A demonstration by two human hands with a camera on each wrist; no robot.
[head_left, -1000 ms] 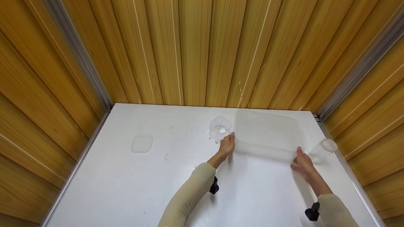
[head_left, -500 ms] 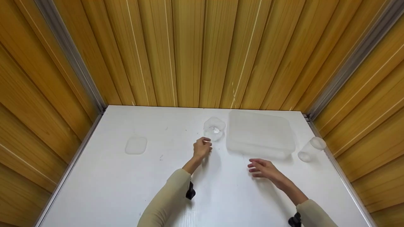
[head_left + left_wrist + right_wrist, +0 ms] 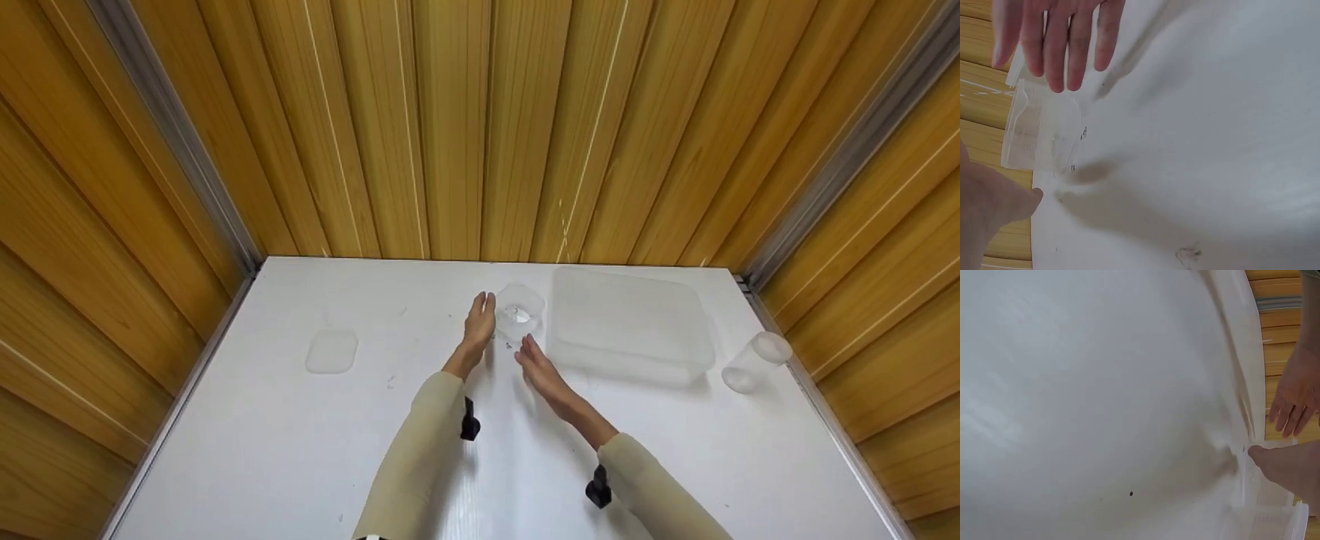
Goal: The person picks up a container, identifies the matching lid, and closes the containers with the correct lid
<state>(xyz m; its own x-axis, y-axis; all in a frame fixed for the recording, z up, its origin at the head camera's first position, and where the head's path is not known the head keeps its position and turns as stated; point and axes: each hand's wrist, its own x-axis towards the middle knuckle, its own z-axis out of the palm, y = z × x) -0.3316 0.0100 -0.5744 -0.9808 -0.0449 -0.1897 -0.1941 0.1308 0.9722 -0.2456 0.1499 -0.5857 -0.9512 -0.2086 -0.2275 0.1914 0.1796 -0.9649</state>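
Note:
A small clear plastic container [image 3: 519, 306] with an angular rim stands near the middle back of the white table. My left hand [image 3: 478, 324] is at its left side, fingers straight and pointing to the back wall. On the near right, my right hand [image 3: 543, 375] reaches toward it with straight fingers. Seen from the left wrist, the container [image 3: 1039, 129] sits between the right hand [image 3: 1067, 42] above and the left thumb [image 3: 1008, 202] below. The right wrist view shows the right thumb [image 3: 1283, 464] overlapping the container. Neither hand grips anything.
A large frosted plastic box [image 3: 626, 315] stands right of the small container. Farther right, by the table edge, is a clear cylinder [image 3: 756, 361]. A small translucent square piece [image 3: 331, 351] lies at left. Wood-panelled walls [image 3: 450, 127] enclose the table [image 3: 247, 442].
Both hands were at the large box and have let go of it. The right hand has moved left toward the small container; the left hand has come to the container's left side.

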